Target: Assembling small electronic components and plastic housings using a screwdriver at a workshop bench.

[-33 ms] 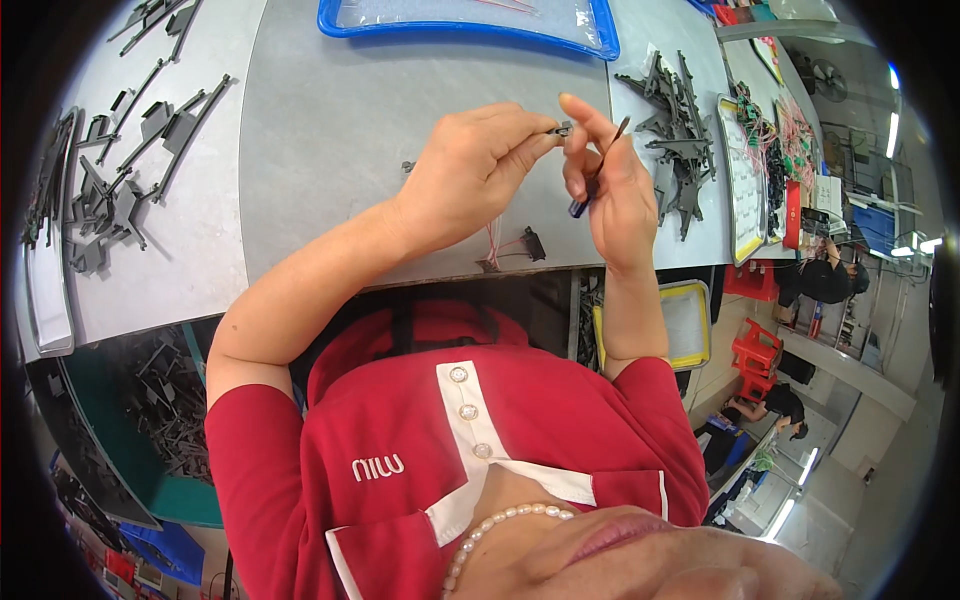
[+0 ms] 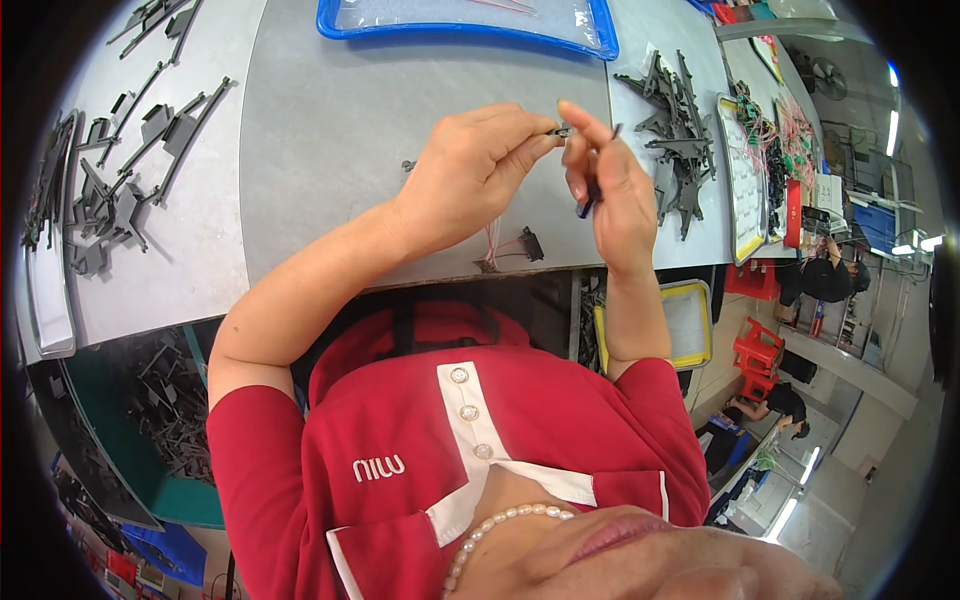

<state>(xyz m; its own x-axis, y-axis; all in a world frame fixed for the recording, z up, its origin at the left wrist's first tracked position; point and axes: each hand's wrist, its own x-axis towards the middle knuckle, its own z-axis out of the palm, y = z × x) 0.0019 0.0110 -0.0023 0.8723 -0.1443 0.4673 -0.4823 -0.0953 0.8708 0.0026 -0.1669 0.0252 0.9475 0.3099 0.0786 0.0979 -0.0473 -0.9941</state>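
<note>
Over the middle of the grey table my left hand (image 2: 468,168) pinches a small dark piece (image 2: 562,131) between thumb and fingertips. Facing it is my right hand (image 2: 622,205), its index finger touching or very near that piece. A thin tool with a dark blue handle (image 2: 590,200) lies across the right palm, held by the curled fingers; its kind is not clear. Below the hands, at the table's front edge, lies a small black part (image 2: 530,243) beside thin pink and white wires (image 2: 492,245). Another small dark piece (image 2: 408,166) rests left of my left hand.
A blue tray (image 2: 470,32) stands at the far edge. Dark grey plastic brackets lie in a pile (image 2: 685,145) at right and spread out (image 2: 180,135) at left. A teal bin (image 2: 200,495) of dark parts sits below left, a yellow-rimmed tray (image 2: 707,325) below right.
My right hand has turned slightly, and the tool in it shows less of its length. The left hand keeps its place with the small dark piece.
</note>
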